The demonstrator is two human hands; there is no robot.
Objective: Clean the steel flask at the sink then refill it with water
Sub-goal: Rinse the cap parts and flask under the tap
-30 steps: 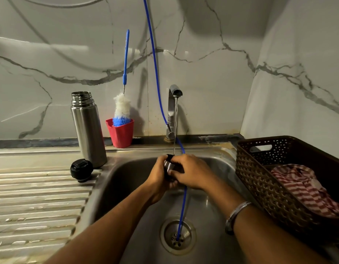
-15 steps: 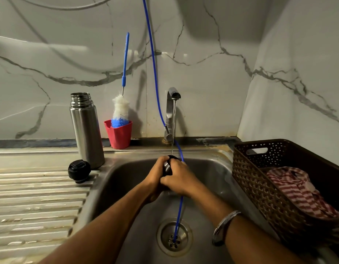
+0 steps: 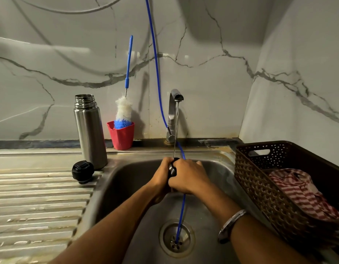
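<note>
- Steel flask (image 3: 90, 130): stands upright and uncapped on the steel tabletop (image 3: 31, 161), at the rear left corner of the sink basin (image 3: 126, 180). Neither hand touches it.
- Black stopper (image 3: 83, 171): lies on the ribbed drainboard (image 3: 41, 202), just in front and to the left of the flask base.
- Flask cup (image 3: 172, 169): a small steel and black part, mostly hidden, held over the basin directly under the tap stream.
- Left hand (image 3: 161, 178): fingers curled round the left side of the cup.
- Right hand (image 3: 187, 176): fingers curled round the right side of the cup, knuckles up. A metal bangle (image 3: 230, 224) sits on this wrist.
- Tap (image 3: 173, 115): running; a thin stream falls to the cup between the two hands.
- Blue tube (image 3: 157, 77): hangs down the wall, passes behind the hands and ends at the drain (image 3: 176, 238).
- Bottle brush (image 3: 124, 111): stands bristles down in a red cup (image 3: 121, 137), just right of the flask, against the marble wall.
- Brown basket (image 3: 279, 187): sits right of the basin and contains a red-and-white striped cloth (image 3: 298, 193).
</note>
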